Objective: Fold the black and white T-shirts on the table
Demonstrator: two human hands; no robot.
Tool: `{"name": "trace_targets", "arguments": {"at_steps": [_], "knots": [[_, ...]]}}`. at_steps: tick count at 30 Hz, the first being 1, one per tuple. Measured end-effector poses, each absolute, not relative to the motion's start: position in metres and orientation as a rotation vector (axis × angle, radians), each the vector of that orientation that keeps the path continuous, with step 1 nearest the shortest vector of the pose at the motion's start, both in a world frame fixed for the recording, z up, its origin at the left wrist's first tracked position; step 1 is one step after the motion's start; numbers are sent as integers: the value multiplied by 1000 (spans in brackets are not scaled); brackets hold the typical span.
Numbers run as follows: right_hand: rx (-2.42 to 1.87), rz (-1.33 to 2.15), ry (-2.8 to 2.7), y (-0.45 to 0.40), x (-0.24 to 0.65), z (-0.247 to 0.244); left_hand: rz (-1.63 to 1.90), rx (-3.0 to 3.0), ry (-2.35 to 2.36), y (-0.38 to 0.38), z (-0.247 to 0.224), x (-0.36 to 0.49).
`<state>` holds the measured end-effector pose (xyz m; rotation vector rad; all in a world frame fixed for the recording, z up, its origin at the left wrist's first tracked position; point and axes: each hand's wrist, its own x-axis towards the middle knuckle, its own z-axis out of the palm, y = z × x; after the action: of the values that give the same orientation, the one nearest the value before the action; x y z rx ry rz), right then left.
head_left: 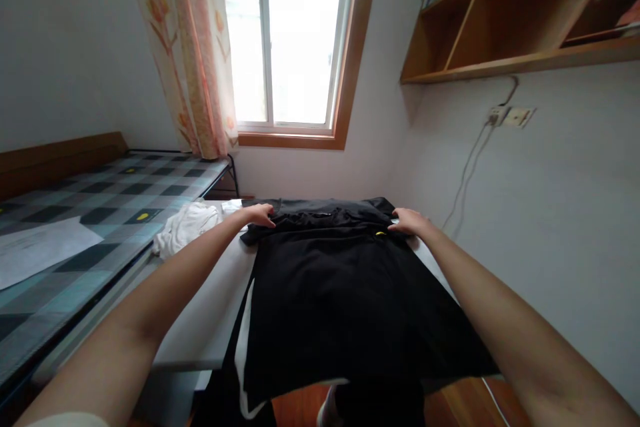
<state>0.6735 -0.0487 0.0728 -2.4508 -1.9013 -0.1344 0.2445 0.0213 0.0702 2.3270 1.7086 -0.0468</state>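
Observation:
A black garment (330, 293) with a gathered top edge and a white stripe along its left side lies over a white table (200, 327), its lower part hanging past the front edge. A small yellow mark shows near its upper right. My left hand (261, 215) is closed on the garment's upper left corner. At the upper right corner my right hand (407, 221) pinches the cloth. More dark cloth lies behind the gathered edge.
White crumpled cloth (187, 228) lies on the table's left. Beside it stands a bed with a checked cover (125, 190) and a paper sheet (45, 247). Wooden shelves (520, 7) and a socket with cables (500, 115) are on the right wall.

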Motion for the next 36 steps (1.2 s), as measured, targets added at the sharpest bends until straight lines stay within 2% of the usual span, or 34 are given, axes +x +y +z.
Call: {"name": "trace_targets", "arguments": {"at_steps": [4, 14, 19, 23, 29, 36], "knots": [[-2461, -83, -1937, -30, 666, 51, 36, 2314, 1703, 45, 55, 251], [-2079, -292, -2206, 30, 638, 30, 62, 2183, 1507, 97, 27, 279], [-2125, -71, -2299, 52, 634, 15, 11, 2125, 1428, 109, 23, 277], [-2220, 88, -2292, 58, 637, 10, 117, 2165, 1435, 117, 30, 273], [-2211, -399, -1847, 63, 637, 30, 399, 2214, 1650, 141, 48, 266], [-2188, -183, -1309, 94, 630, 58, 705, 2139, 1945, 169, 68, 276]]}}
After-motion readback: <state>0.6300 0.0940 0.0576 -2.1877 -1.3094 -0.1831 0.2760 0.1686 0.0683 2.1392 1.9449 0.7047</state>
